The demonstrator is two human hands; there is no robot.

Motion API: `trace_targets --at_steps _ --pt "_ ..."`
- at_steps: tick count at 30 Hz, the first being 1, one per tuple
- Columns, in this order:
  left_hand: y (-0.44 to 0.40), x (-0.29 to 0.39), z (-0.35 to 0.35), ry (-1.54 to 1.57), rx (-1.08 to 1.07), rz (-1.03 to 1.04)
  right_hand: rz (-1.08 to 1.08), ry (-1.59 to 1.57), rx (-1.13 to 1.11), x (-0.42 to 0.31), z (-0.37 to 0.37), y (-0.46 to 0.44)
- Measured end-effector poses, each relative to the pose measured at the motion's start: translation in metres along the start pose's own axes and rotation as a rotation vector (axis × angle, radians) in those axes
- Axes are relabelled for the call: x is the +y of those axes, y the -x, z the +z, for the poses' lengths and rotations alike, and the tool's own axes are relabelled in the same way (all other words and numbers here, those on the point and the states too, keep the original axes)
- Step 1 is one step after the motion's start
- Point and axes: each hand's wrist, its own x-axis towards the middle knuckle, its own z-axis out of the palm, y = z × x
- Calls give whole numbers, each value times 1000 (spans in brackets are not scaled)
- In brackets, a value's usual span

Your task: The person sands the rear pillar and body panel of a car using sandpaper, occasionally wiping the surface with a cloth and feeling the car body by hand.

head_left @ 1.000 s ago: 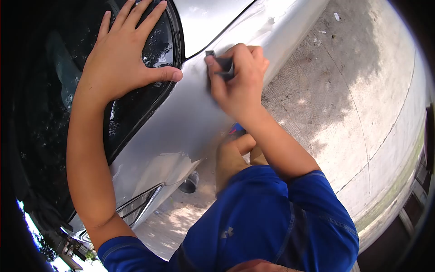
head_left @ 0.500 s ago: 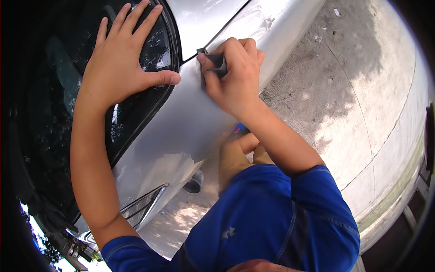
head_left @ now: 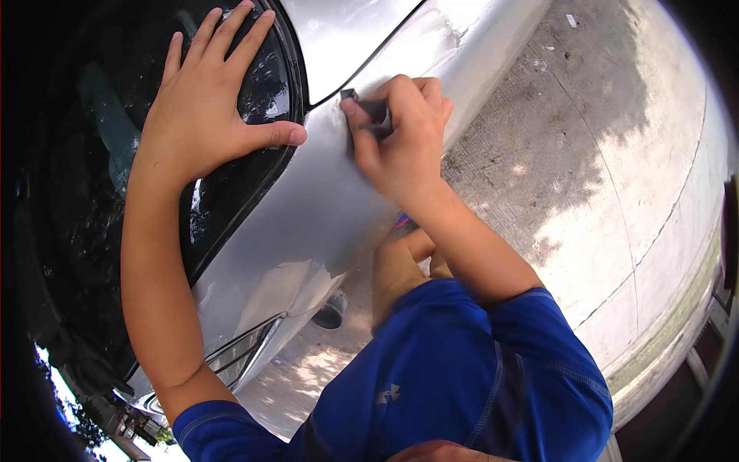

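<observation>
My left hand (head_left: 196,115) lies flat with fingers spread on the dark car window (head_left: 77,208), its thumb reaching over the black window trim (head_left: 289,159). Pinched in my right hand (head_left: 416,138) is a folded piece of dark grey sandpaper (head_left: 376,112). It is against the silver car body (head_left: 281,208), just below the corner where the dark panel gap (head_left: 377,54) meets the window trim. The bodywork around my right hand looks dull and hazy. My fingers hide part of the folded sheet.
A crumpled, bright patch (head_left: 458,35) shows on the panel's upper edge. Concrete ground (head_left: 531,162) with cracks and shadows runs along the right. A tail light (head_left: 246,350) is at the lower left, with a dark exhaust tip (head_left: 329,312) below the car.
My right hand has slid slightly down and to the right along the panel with the sandpaper. My left hand stays in place on the window.
</observation>
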Motion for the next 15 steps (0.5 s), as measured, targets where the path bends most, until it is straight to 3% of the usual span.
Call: trace_targets --at_steps 2,6,9,15 --pt "-3 0 -4 -14 10 -4 -45 -38 -82 -18 -4 30" --pt "0 2 -3 -6 -6 -4 60 3 33 -2 6 7" --pt "-6 1 -7 -7 -4 -26 -34 8 -8 -4 3 5" --pt "-2 3 -3 8 -22 -15 16 -30 -136 -38 0 38"
